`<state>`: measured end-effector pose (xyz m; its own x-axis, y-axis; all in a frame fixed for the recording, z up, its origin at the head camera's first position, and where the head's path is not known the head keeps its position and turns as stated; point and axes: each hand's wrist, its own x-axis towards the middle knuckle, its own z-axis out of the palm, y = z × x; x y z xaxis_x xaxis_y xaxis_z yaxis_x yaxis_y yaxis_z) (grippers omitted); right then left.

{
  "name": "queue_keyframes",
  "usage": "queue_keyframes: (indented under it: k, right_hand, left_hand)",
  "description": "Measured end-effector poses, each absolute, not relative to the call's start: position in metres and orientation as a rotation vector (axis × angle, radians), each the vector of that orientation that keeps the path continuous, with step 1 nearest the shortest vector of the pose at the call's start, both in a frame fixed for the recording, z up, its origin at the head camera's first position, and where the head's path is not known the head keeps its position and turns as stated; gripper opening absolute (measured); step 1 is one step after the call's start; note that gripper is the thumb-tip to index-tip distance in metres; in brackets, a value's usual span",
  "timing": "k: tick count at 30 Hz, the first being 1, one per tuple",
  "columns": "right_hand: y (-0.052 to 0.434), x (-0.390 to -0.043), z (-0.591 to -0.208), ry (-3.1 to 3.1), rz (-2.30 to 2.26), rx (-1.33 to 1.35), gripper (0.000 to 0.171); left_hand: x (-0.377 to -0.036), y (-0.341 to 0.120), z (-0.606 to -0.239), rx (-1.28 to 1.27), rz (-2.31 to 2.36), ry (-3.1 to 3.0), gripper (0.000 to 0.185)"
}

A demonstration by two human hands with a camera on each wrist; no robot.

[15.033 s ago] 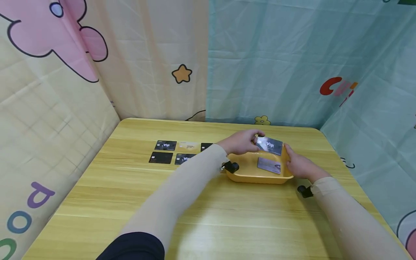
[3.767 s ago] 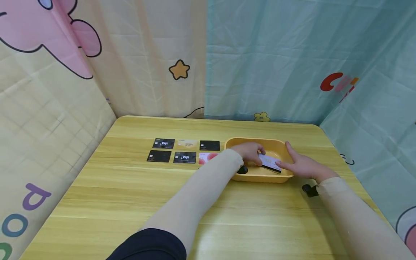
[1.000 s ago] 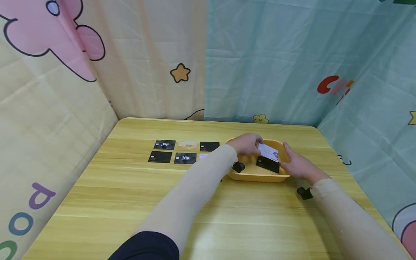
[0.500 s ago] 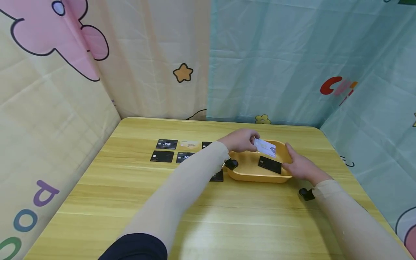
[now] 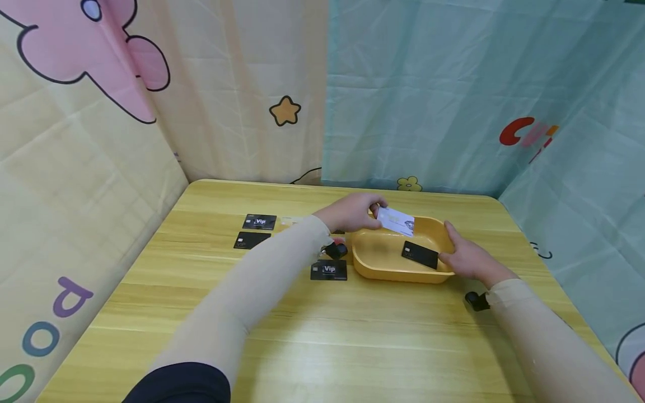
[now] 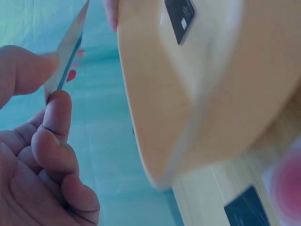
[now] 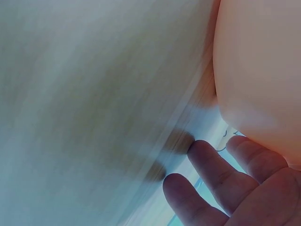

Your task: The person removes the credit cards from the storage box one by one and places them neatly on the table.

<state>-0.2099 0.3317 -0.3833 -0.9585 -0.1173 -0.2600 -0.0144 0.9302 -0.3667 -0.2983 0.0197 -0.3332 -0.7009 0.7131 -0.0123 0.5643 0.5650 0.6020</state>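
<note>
white card (image 5: 396, 221) pinched at one end by the left hand (image 5: 349, 213), raised over the left rim of a yellow tray (image 5: 370, 263) on a wooden table (image 5: 353, 336). nearest the camera a black card marked "vip" (image 5: 328, 270) lies beside the tray. the right hand (image 5: 466, 258) grips the tray's right rim, thumb inside near a black card (image 5: 420, 254) lying in the tray. farther left, another "vip" card (image 5: 259, 222) and a plain black card (image 5: 251, 240) rest flat.
</note>
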Motion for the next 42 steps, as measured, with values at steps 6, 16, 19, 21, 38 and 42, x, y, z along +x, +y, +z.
queue_keyframes:
  k: [6,16,19,21,38,42]
  right_hand:
    - [0.333,-0.21,-0.384,2.798,-0.541,-0.109,0.095]
    - [0.333,-0.211,-0.384,2.774,-0.553,-0.087,0.095]
    - [0.332,-0.21,-0.382,2.777,-0.536,-0.088,0.096]
    - [0.332,-0.21,-0.381,2.782,-0.526,-0.088,0.096]
    - [0.334,-0.213,-0.387,2.796,-0.524,-0.088,0.096]
    - [0.334,-0.212,-0.385,2.799,-0.53,-0.099,0.096]
  left_hand:
    - [-0.297,-0.005,-0.333,1.019,0.888,2.541,0.051]
    - [-0.289,-0.046,-0.338,0.985,0.934,2.546,0.047]
    - [-0.287,-0.059,-0.341,0.972,0.945,2.544,0.046]
    - [-0.285,-0.068,-0.342,0.957,0.956,2.541,0.044]
    - [-0.261,-0.152,-0.366,0.773,0.954,2.586,0.046]
    - [-0.253,-0.171,-0.374,0.71,0.942,2.592,0.045]
